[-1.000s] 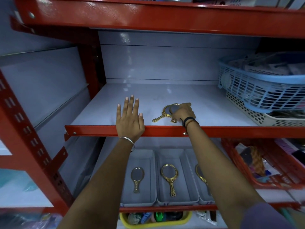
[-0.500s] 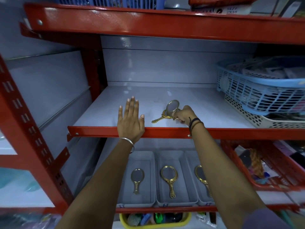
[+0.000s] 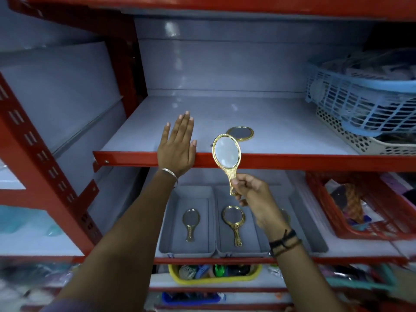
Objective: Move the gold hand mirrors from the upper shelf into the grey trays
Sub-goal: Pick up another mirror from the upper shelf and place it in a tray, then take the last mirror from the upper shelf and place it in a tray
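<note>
My right hand pinches the handle of a gold hand mirror, held upright in front of the red lip of the upper shelf. A second gold mirror lies flat on that shelf just behind it. My left hand rests flat on the shelf's front edge, fingers together, holding nothing. Below, three grey trays sit side by side: the left tray holds one mirror, the middle tray holds another, and my right forearm largely hides the right tray.
A blue lattice basket stacked on a cream perforated one fills the upper shelf's right end. A red basket stands right of the trays. A yellow bin with combs sits one level lower. Red uprights frame the left.
My right hand has lifted one mirror off the upper shelf and drawn it out past the front edge, turning it upright. The other mirror stays on the shelf. My left hand has not moved.
</note>
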Tool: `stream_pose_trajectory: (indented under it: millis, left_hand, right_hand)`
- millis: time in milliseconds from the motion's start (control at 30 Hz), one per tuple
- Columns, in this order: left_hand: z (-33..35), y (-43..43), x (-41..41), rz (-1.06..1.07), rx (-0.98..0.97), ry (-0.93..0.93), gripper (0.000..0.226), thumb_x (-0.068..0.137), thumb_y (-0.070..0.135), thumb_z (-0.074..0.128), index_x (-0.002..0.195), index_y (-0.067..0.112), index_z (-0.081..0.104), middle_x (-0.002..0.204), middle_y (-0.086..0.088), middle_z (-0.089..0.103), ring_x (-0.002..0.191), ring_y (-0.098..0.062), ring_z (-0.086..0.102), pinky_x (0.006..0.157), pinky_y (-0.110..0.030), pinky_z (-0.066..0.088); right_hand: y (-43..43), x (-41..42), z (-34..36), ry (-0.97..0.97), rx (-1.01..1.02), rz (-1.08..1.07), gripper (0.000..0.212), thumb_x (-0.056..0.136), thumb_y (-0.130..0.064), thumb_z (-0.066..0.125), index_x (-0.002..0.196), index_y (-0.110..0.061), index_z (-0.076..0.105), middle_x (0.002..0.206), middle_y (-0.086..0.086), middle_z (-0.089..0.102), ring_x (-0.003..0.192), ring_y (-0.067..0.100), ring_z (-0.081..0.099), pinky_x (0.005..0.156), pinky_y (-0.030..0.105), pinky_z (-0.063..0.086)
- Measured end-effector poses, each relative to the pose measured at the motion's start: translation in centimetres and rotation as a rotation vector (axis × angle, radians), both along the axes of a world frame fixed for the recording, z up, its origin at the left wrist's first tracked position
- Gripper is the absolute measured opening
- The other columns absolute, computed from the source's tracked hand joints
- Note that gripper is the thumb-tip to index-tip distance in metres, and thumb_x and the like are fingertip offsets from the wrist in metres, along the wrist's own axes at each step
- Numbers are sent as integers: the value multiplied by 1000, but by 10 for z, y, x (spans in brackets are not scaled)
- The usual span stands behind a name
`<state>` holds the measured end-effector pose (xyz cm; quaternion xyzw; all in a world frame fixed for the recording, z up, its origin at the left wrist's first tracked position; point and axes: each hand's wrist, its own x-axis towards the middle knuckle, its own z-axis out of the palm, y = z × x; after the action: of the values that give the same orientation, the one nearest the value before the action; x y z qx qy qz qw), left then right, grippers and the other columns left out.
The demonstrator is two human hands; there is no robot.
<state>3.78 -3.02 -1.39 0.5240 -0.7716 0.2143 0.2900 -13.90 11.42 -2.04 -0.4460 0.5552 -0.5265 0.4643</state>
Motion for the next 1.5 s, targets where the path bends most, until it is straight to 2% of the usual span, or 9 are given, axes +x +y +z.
stream_pose_trajectory:
  millis: [200,300,367,567,767,967,1167,1300,1500]
  left_hand:
    - [-1,0,-2,-7,-6,30,59,92,33,22,146,9,23,155,-8,26,144,-21,22,118,-40,13]
    - [-4,-1,-1,-9,-19,38,59,92,33,22,146,9,24,155,-9,27,144,-22,23,118,-40,13]
    - [-4,-2,-2,-11,-32,53,59,92,32,23,145,8,25,154,-9,29,144,-22,25,118,-40,15]
    - [-7,-5,-2,-8,-52,70,59,91,32,26,145,8,25,154,-9,29,144,-22,25,118,-39,16]
    - [-9,-8,-2,-3,-76,57,60,90,32,27,145,6,26,153,-10,30,143,-23,26,118,-39,18]
    - [-9,-7,-1,-14,-69,60,60,90,32,26,144,7,27,153,-10,31,143,-23,27,118,-39,18]
    - [-9,-7,-1,-17,-81,71,58,91,31,28,144,7,28,152,-9,33,142,-21,28,117,-38,19]
    - [-9,-6,-2,-18,-95,81,58,91,30,28,143,7,30,151,-8,36,141,-20,31,115,-37,20]
    - [-5,-2,-1,-13,-37,69,58,90,30,27,143,7,29,151,-9,35,141,-21,31,114,-36,17]
  right_hand:
    - [19,26,-89,23,156,-7,20,89,-4,58,73,-15,63,65,-2,59,54,-3,56,49,4,43]
    - [8,38,-133,53,284,5,9,87,-8,61,86,-4,70,76,3,65,70,11,58,65,15,48]
    - [-8,47,-159,82,360,-11,13,83,-10,66,71,-13,70,71,1,66,72,16,59,71,27,49]
    - [-67,74,-208,176,514,0,32,75,-15,74,47,-18,59,25,-11,49,30,2,46,39,14,38]
    - [-103,91,-235,212,623,57,29,77,-4,71,53,-11,56,49,2,51,46,13,44,48,22,37]
    - [-106,92,-248,228,644,12,9,72,-5,76,73,1,69,68,13,65,64,22,61,69,36,57]
    - [-77,81,-186,244,374,-42,41,75,-24,71,40,-18,52,45,5,56,43,19,53,57,37,51]
    - [-55,54,-93,314,57,-219,36,78,-28,70,48,-20,53,45,-9,52,43,0,46,51,22,40]
    - [-52,31,35,442,-332,-372,20,77,-37,69,64,-25,59,59,-16,56,60,4,54,56,18,41]
